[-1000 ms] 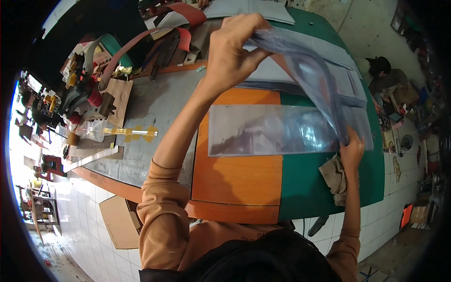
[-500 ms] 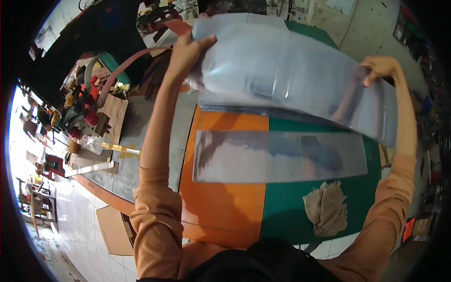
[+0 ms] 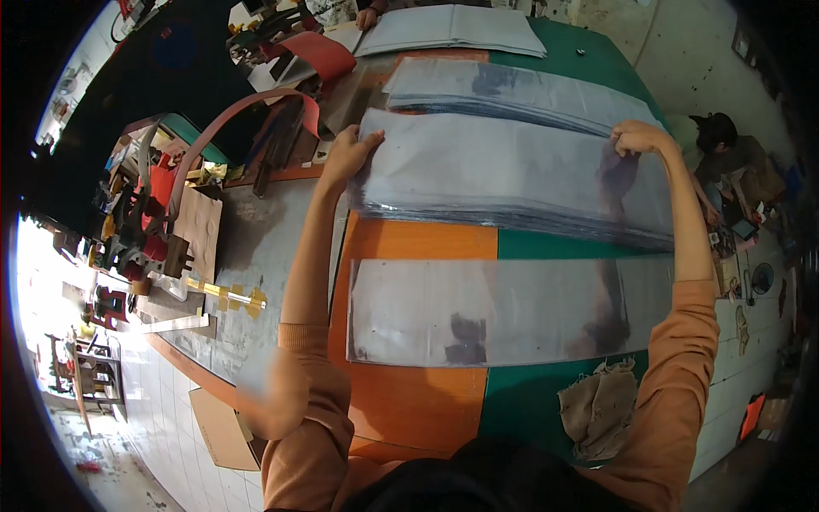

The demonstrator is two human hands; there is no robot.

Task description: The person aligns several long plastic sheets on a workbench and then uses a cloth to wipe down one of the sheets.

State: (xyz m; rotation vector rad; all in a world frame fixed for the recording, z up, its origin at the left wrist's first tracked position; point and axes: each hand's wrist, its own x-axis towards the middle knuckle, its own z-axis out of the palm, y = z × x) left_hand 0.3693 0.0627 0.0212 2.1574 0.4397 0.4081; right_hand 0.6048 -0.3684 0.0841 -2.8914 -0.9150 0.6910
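Observation:
A clear plastic sheet (image 3: 495, 154) lies along the top of a thick stack of such sheets. My left hand (image 3: 348, 155) pinches its left end, thumb on top. At the far right corner, my right hand (image 3: 638, 138) is closed on the sheet's edge with bent fingers. Nearer to me lies a separate long plastic sheet (image 3: 418, 299), flat across the orange and green surfaces, with dark reflections on it. A crumpled brown cloth (image 3: 597, 408) rests by its lower right. Behind the stack is another pile of clear sheets (image 3: 546, 94).
White folded sheets (image 3: 452, 30) lie at the back, beside another person's hand (image 3: 367, 17). A blurred skin-coloured shape (image 3: 277, 397) appears by my left forearm. Machinery with a pinkish curved strap (image 3: 213, 119) stands left. Another person (image 3: 725, 154) sits at right. A cardboard box (image 3: 223, 431) is below left.
The raised plastic sheet has come down onto the stack, both hands lowering with it. The pile and white folded sheets behind now show. A blurred shape has appeared by my left forearm.

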